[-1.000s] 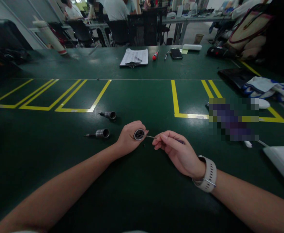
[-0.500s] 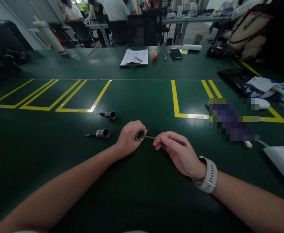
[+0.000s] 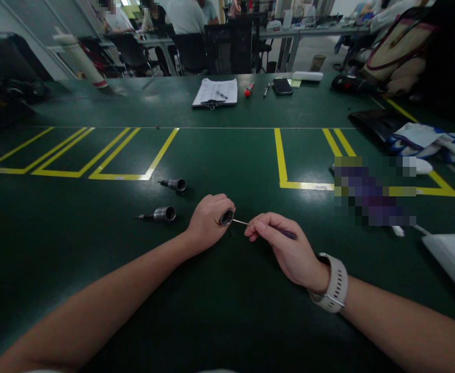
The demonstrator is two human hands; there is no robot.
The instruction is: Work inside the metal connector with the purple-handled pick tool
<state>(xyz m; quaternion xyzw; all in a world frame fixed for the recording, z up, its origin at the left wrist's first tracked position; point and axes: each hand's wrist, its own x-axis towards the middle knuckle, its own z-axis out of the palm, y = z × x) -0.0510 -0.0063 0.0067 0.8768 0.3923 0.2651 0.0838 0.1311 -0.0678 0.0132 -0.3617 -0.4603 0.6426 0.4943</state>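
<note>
My left hand (image 3: 208, 220) is closed around a hollow metal cylinder (image 3: 226, 217), its open round end turned toward me. Between the fingers of my right hand (image 3: 279, 239) is a slim tool with a thin metal shaft and a dark purple handle (image 3: 288, 233), like a small screwdriver. The shaft's tip meets the cylinder's rim; whether it reaches inside I cannot tell. Left of my left hand lie two similar metal parts, a nearer hollow cylinder with a thin stem (image 3: 164, 214) and a farther one (image 3: 178, 185).
Yellow tape (image 3: 283, 160) marks boxes on the green table (image 3: 227, 321). Farther back lie a clipboard (image 3: 215, 93), a red-ended tool (image 3: 249, 90) and a black phone-like object (image 3: 282, 86). Gloves (image 3: 425, 141) and a white device (image 3: 454, 261) are at right. People sit beyond.
The cylinder's open end has shifted slightly right and tilted in my left hand. The tool's tip has moved from within the opening to the rim, and its shaft angle differs slightly.
</note>
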